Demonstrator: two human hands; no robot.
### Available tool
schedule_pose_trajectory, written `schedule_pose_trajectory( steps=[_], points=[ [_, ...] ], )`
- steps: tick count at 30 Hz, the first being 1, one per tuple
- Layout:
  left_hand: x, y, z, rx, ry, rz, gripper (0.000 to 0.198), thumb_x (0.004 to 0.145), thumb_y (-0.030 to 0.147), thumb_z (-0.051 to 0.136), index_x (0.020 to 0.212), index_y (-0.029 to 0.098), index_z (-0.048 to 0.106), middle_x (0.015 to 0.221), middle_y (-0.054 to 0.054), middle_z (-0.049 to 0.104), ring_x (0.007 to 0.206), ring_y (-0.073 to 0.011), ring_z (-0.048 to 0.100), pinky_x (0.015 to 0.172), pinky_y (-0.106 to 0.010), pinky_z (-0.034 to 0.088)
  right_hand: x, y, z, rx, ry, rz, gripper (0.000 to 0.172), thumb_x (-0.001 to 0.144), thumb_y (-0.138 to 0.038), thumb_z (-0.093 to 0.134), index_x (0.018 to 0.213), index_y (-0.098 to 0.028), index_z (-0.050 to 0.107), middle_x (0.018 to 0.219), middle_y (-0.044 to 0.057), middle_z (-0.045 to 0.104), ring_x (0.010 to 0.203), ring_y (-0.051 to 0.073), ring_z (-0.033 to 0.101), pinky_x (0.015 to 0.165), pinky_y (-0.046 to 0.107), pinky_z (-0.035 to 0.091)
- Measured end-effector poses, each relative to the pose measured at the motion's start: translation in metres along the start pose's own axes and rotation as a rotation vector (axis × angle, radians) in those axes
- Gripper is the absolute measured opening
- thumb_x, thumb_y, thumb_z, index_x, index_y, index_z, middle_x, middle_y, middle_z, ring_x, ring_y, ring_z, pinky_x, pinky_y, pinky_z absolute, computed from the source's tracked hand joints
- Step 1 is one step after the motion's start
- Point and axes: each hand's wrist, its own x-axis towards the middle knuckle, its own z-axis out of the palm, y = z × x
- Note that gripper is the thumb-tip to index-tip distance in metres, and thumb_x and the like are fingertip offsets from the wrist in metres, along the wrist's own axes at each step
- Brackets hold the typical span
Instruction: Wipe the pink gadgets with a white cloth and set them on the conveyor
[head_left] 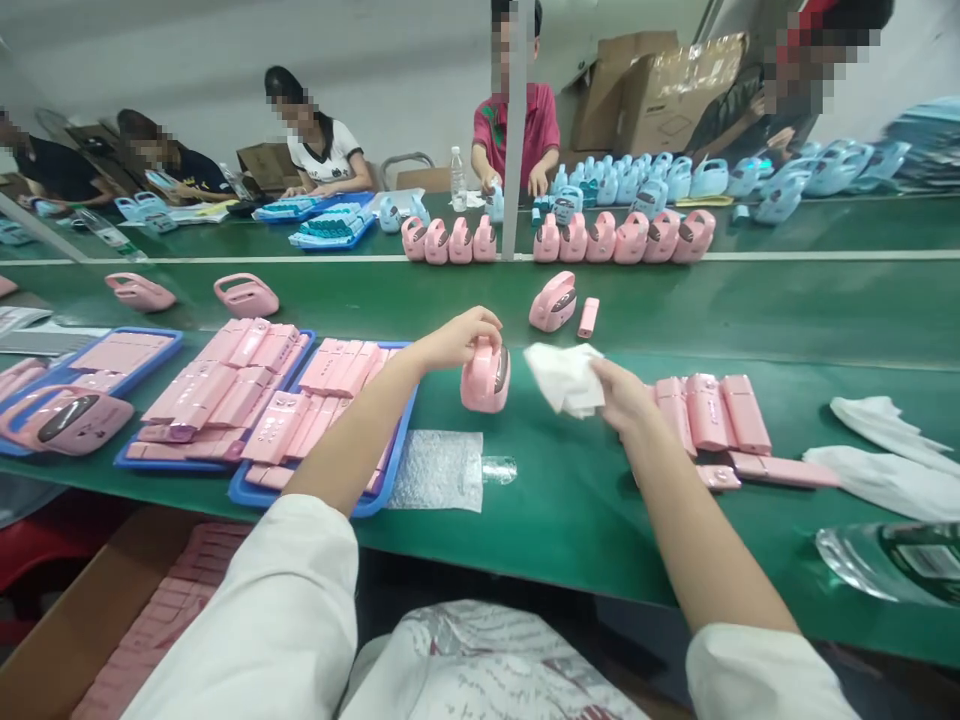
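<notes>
My left hand (466, 338) is closed on the top handle of a pink handled device (486, 382) with a dark oval panel, over the green table. To its right, my right hand (621, 392) grips a crumpled white cloth (564, 378), which hangs toward the device without touching it. Beyond them stand another pink device (553, 303) and a small pink block (589, 317). A bubble-wrap pouch (439, 470) lies below my left hand. Several flat pink cases (709, 412) lie beside my right forearm, which hides part of them.
Blue trays (390, 480) piled with pink cases fill the left. White gloves (885, 478) and a plastic bottle (892, 562) lie at right. A row of pink devices (630, 238) lines the far ledge by a metal post (515, 140). Co-workers sit opposite among blue devices (709, 178).
</notes>
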Motion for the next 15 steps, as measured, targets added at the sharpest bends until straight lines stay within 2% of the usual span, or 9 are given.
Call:
schedule_pose_trajectory(
  steps=[2, 5, 7, 9, 12, 15],
  points=[
    [-0.017, 0.016, 0.019, -0.055, -0.031, 0.039, 0.021, 0.072, 0.007, 0.055, 0.075, 0.022, 0.07, 0.118, -0.008, 0.057, 0.115, -0.0227, 0.056, 0.105, -0.04, 0.044, 0.0, 0.008, 0.004, 0.11, 0.062, 0.003, 0.031, 0.085, -0.038, 0.04, 0.099, -0.016, 0.056, 0.093, 0.01, 0.07, 0.09, 0.021, 0.068, 0.073, 0.033, 0.058],
    [-0.036, 0.03, 0.044, -0.15, -0.067, 0.032, 0.022, 0.072, 0.006, 0.056, 0.069, 0.024, 0.069, 0.119, -0.006, 0.06, 0.117, -0.0228, 0.056, 0.105, -0.041, 0.045, -0.001, 0.019, 0.011, 0.215, 0.114, 0.035, 0.021, 0.079, -0.03, 0.048, 0.093, -0.016, 0.055, 0.09, 0.011, 0.069, 0.091, 0.023, 0.068, 0.076, 0.037, 0.059],
    [-0.042, 0.033, 0.052, -0.205, -0.059, 0.023, 0.026, 0.072, 0.004, 0.054, 0.066, 0.024, 0.07, 0.12, -0.006, 0.062, 0.117, -0.0229, 0.058, 0.105, -0.042, 0.046, -0.003, 0.022, 0.012, 0.255, 0.135, 0.032, 0.019, 0.074, -0.026, 0.052, 0.091, -0.017, 0.054, 0.089, 0.011, 0.069, 0.09, 0.024, 0.069, 0.075, 0.039, 0.06],
    [-0.045, 0.033, 0.054, -0.232, -0.03, 0.017, 0.031, 0.072, 0.002, 0.05, 0.069, 0.024, 0.072, 0.122, -0.005, 0.063, 0.12, -0.0226, 0.057, 0.107, -0.043, 0.043, -0.004, 0.023, 0.011, 0.283, 0.147, -0.001, 0.021, 0.076, -0.028, 0.049, 0.094, -0.018, 0.054, 0.092, 0.011, 0.069, 0.096, 0.024, 0.068, 0.076, 0.04, 0.06],
    [-0.051, 0.034, 0.056, -0.264, 0.05, -0.018, 0.039, 0.076, 0.003, 0.044, 0.088, 0.025, 0.074, 0.128, -0.005, 0.062, 0.126, -0.0214, 0.054, 0.112, -0.042, 0.038, -0.004, 0.024, 0.01, 0.272, 0.146, -0.065, 0.024, 0.078, -0.031, 0.046, 0.097, -0.018, 0.053, 0.096, 0.011, 0.07, 0.105, 0.024, 0.065, 0.078, 0.041, 0.059],
    [-0.065, 0.039, 0.072, -0.352, 0.204, -0.142, 0.035, 0.088, 0.018, 0.046, 0.116, 0.023, 0.066, 0.133, -0.009, 0.059, 0.129, -0.0224, 0.051, 0.112, -0.042, 0.037, -0.002, 0.03, 0.013, 0.209, 0.166, -0.106, 0.024, 0.075, -0.03, 0.049, 0.096, -0.018, 0.052, 0.099, 0.012, 0.069, 0.106, 0.024, 0.065, 0.083, 0.039, 0.058]
  ],
)
